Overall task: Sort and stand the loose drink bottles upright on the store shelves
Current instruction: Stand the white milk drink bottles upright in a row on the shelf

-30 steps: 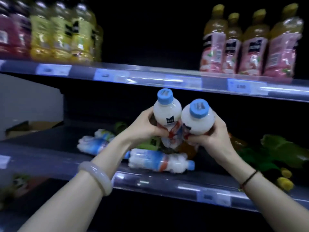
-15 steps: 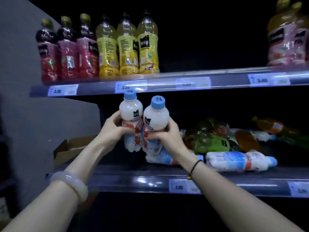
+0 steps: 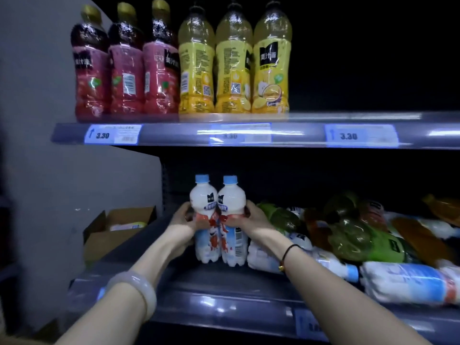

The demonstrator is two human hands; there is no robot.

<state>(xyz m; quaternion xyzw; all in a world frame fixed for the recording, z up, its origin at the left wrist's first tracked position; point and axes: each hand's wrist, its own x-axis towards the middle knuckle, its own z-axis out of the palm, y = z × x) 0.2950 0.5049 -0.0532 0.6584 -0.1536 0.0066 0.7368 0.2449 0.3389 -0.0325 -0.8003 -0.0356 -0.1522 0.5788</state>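
While both bottles stand upright, touching, at the lower shelf's (image 3: 224, 277) left end, left hand (image 3: 183, 221) grips the left white bottle (image 3: 204, 220) and right hand (image 3: 251, 217) grips the right white bottle (image 3: 234, 220), blue caps up.

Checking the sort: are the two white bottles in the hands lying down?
No, both white bottles stand upright, blue caps up, on the lower shelf.

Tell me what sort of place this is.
Most likely a shop's drinks aisle. Printed price tags line the shelf edge, matching juice bottles stand in rows above, and both hands set two white bottles on the lower shelf.
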